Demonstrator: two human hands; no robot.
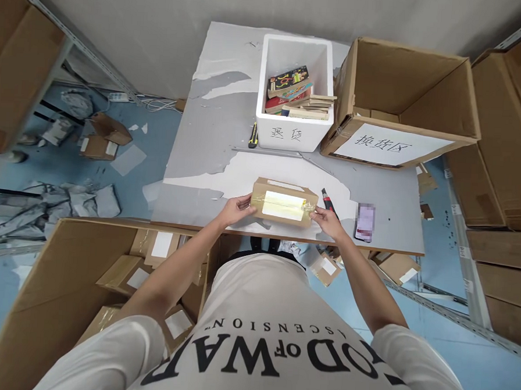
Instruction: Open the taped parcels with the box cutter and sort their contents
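Note:
A taped brown cardboard box (259, 215) with a white label on its front is held between my two hands at the table's near edge. My left hand (237, 210) grips its left end, fingers behind and thumb in front. At the opposite end, my right hand (328, 220) pinches the lower right corner. Just behind my right hand lies a red and black utility knife (329, 202). A phone (365, 222) with a blurred screen rests farther right on the table (391, 196).
Behind the box stand a white foam bin (293, 135) of books and a large open carton (389, 146) with a handwritten sign. A yellow and black cutter (254, 135) lies beside the bin. At my left, a big carton (41, 288) holds several parcels. Shelving flanks both sides.

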